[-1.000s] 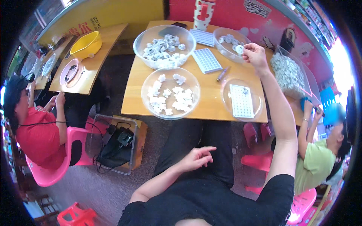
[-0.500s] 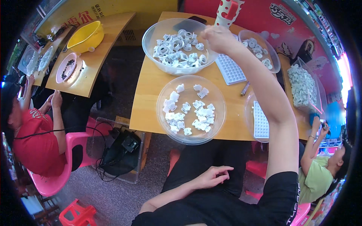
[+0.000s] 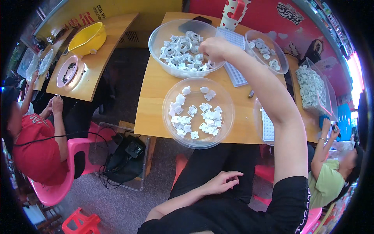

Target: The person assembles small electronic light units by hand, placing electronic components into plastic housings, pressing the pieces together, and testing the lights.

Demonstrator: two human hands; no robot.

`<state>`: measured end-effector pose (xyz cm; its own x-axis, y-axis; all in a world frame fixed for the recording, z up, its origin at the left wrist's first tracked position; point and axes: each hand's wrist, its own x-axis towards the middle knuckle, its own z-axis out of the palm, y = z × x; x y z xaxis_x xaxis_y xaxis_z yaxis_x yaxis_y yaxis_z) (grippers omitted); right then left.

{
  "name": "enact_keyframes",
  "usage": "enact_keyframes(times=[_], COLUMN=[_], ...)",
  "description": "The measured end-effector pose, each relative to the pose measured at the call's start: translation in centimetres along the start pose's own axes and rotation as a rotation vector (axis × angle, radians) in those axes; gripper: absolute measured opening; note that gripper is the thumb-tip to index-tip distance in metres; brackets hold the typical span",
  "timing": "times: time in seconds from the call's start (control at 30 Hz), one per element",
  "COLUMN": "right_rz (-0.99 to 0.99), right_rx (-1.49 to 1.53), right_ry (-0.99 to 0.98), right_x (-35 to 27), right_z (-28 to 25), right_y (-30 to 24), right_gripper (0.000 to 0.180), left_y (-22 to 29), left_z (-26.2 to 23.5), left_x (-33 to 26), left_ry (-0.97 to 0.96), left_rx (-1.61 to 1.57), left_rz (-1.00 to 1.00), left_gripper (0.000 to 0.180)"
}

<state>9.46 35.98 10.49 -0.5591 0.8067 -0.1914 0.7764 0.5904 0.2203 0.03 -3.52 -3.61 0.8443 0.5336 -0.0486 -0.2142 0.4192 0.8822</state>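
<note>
My right hand point(image 3: 215, 49) reaches over the right side of a large clear bowl point(image 3: 157, 64) filled with white plastic parts point(image 3: 177, 48). Its fingers are curled downward and partly hidden, so whatever they hold does not show. Closer to me stands a shallow round clear tub point(image 3: 230, 113) with white plastic pieces point(image 3: 210, 121) scattered over its bottom. My left hand point(image 3: 223, 183) lies on my lap, holding nothing, with its index finger stretched out and the others loosely bent.
White gridded trays point(image 3: 235, 74) and a polka-dot cup point(image 3: 233, 15) stand beyond my right arm. A clear tub point(image 3: 249, 37) of round white parts and a full clear bin point(image 3: 311, 85) are at right. People sit on both sides; a red stool point(image 3: 80, 221) stands lower left.
My right hand has moved left and down, from beside the cup to over the large bowl's right side. My left hand stays on my lap.
</note>
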Motion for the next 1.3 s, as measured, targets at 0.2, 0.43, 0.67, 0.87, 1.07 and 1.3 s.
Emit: enact_keyframes(times=[0.2,0.43,0.67,0.87,1.07,1.3], right_rz=[0.048,-0.003,0.100,0.177,0.271,0.541], right_rx=[0.522,1.758,1.702,0.890,0.639,0.476], right_ry=[0.618,0.355,0.743,1.095,0.955,0.949], right_x=[-6.7,-23.9,-35.3,-38.2,-39.5,-37.8], right_z=[-1.7,-0.5,4.8,5.9,6.7,7.9], right_y=[-0.2,-9.3,-17.7,-21.6,-22.2,-11.1], right_gripper=[0.022,0.034,0.022,0.034,0.032,0.025], left_y=[-1.0,0.2,4.3,6.2,3.0,1.4], left_z=[0.2,-0.4,-0.2,4.1,2.9,-0.4], left_x=[-0.1,-0.6,-1.1,-0.7,-0.1,0.4], left_ry=[-0.004,0.091,0.096,0.102,0.199,0.239], left_rx=[-0.031,-0.110,-0.465,-0.595,-0.591,-0.649], left_rz=[-0.005,-0.054,0.202,0.232,0.179,0.221], left_gripper=[0.038,0.034,0.039,0.048,0.040,0.034])
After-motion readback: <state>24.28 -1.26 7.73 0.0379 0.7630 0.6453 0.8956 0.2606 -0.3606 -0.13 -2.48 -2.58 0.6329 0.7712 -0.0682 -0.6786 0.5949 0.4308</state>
